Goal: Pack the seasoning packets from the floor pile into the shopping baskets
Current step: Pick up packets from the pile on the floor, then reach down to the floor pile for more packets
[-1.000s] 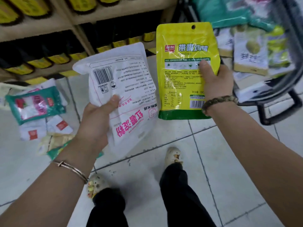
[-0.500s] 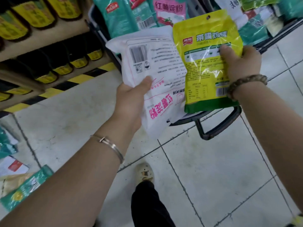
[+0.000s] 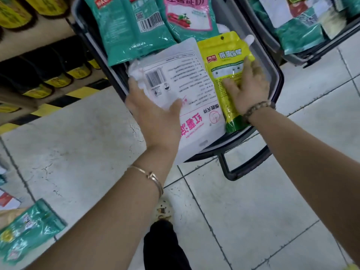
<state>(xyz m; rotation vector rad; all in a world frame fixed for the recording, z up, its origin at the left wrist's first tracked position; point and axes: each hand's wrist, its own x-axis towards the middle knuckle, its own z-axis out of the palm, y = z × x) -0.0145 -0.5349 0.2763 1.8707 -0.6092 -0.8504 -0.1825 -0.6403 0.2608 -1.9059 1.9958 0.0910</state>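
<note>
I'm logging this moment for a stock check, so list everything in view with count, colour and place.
white packet: one, white with pink print, overhanging the near basket's near rim
yellow packet: one, yellow and green, beside it over the near basket
teal packets: at least two, teal, far end of the near basket
near basket: one, dark grey, on the floor ahead
second basket: one, dark grey, upper right, holding teal and white packets
floor packets: several, mostly teal, lower left
bottles: a row, dark with yellow labels, shelf at left
left hand: grip on the white packet; gold bangle
right hand: lies on the yellow packet, grip unclear; bead bracelet
shoe: one, pale, bottom centre
</note>
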